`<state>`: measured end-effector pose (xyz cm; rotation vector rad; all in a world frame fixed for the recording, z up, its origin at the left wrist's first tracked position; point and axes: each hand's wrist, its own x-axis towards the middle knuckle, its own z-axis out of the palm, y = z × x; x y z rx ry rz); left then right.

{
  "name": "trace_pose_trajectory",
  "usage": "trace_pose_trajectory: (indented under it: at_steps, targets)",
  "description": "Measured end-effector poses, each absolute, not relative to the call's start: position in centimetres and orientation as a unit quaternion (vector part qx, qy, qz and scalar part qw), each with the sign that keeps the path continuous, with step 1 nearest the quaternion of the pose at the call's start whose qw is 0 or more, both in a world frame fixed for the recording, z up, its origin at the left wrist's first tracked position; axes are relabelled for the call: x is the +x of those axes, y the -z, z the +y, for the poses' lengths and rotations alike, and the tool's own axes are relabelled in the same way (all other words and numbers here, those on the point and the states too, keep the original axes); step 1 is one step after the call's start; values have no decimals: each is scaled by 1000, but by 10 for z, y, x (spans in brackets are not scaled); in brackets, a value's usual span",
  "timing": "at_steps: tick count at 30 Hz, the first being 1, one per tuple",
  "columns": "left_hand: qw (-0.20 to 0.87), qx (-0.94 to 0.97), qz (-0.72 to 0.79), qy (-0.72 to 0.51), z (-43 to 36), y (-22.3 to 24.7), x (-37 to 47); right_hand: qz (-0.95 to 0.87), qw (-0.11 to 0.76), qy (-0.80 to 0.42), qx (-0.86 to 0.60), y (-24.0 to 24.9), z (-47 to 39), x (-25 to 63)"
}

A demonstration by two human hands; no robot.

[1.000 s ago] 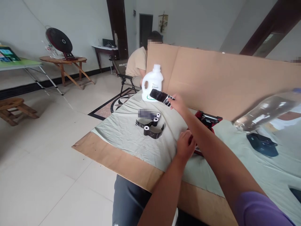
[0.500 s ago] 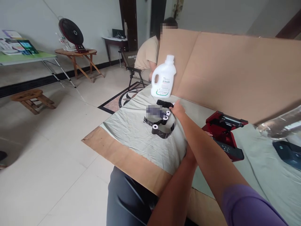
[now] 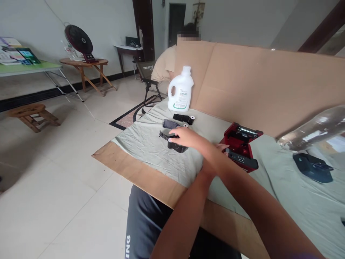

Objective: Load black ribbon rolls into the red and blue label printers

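Right hand: is reaching across the left forearm, fingers bending down over the near roll, black; whether the grip is clasping it, one cannot tell. Left hand: is resting at the left side of the red box, partly covered by the right forearm; whether its grip is closing on the box, one cannot tell. Box: is standing on the cloth, lid tilting up, red inside showing. Third roll: is lying just beyond the near roll, partly hidden by the right hand. Middle roll: is lying behind that, partly blurred, white core pointing right. Far roll: is lying apart from the hand, black, white core at its right end. Jug: white, is standing upright behind the rolls, beside the cardboard wall. Clear bottle: is lying right of the box. Dark object: is lying just before the bottle. Person: is sitting beyond the wall.
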<state>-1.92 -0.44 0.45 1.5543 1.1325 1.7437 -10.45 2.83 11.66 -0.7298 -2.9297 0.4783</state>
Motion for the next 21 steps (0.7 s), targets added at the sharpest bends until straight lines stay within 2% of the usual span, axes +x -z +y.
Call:
trace_pose_trajectory:
  at_steps: [4, 6, 8, 12, 15, 18, 21]
  targets:
    - [239, 586, 420, -651, -12, -14, -22, -966, 17, -76, -246, -92, 6, -122]
    - [241, 591, 421, -645, -13, -14, -22, -961, 28, -78, -263, -85, 8, -122]
    - [229, 593, 414, -651, -12, -12, -22, -947, 70, -139, -282, -84, 14, -113]
    - [223, 588, 412, -660, -8, -6, -19, -848, 202, -392, -293, -98, 28, -68]
    - [230, 583, 427, -652, -8, -4, -18, -743, 263, -543, -288, -119, 29, -15]
    - [203, 568, 476, -641, -9, -6, -17, -668, 310, -616, -280, -141, 25, 44]
    - [155, 543, 497, -659, -12, -13, -14, -651, 336, -632, -252, -160, 29, 100]
